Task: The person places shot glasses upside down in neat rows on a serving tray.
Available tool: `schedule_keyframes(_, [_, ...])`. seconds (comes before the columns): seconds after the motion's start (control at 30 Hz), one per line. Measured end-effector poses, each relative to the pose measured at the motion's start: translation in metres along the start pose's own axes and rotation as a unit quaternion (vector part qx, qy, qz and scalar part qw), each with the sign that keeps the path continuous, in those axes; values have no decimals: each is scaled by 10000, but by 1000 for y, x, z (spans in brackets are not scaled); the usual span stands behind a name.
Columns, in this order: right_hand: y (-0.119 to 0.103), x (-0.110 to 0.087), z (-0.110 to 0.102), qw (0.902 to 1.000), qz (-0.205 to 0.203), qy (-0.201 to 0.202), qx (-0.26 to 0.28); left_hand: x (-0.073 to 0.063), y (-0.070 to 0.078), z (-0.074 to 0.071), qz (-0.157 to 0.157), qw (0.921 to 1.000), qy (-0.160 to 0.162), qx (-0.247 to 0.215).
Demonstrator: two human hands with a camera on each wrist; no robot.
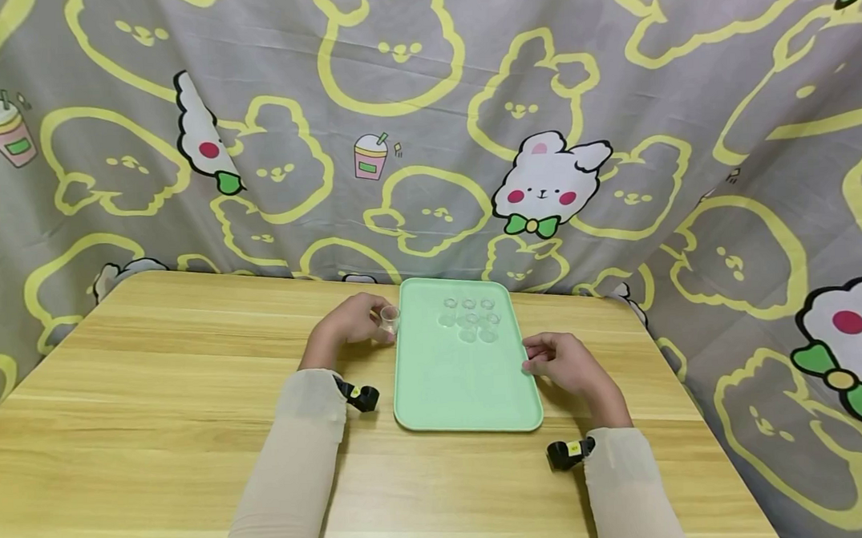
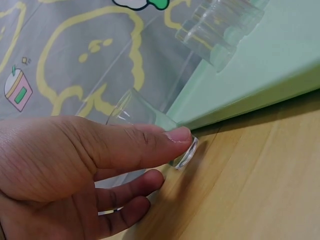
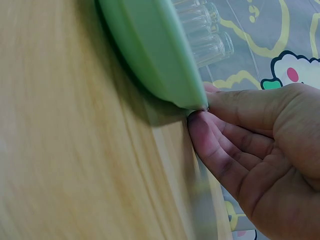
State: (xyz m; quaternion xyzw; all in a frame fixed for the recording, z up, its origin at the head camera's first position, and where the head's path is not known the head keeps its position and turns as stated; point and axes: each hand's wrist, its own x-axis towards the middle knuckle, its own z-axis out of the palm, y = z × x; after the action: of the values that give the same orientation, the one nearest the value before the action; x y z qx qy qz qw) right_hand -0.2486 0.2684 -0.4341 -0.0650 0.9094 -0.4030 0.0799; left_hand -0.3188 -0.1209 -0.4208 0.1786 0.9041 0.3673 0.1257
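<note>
My left hand grips a small clear shot glass just off the left edge of the light green tray. In the left wrist view the thumb lies along the side of the glass, whose thick base is close over the wooden table. At the tray's right edge, my right hand pinches the rim, thumb on the rim and fingertips at its underside in the right wrist view. Several more clear shot glasses stand grouped in rows on the far half of the tray.
The tray lies on a wooden table, near its back edge. A grey curtain with yellow outlines and rabbit prints hangs behind and to the right. Black wrist cameras sit at both sleeve cuffs.
</note>
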Motion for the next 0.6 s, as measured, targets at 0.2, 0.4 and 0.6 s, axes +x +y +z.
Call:
schedule_keyframes(0.2, [0, 0, 0, 10000, 3, 4, 7, -1, -1, 1, 30, 10000, 36, -36])
schedule_keyframes(0.4, [0, 0, 0, 10000, 0, 6, 10, 2, -4, 1, 111, 9998, 134, -64])
schedule_keyframes(0.6, [0, 0, 0, 10000, -29, 15, 20, 3, -5, 0, 105, 9982, 519, -286])
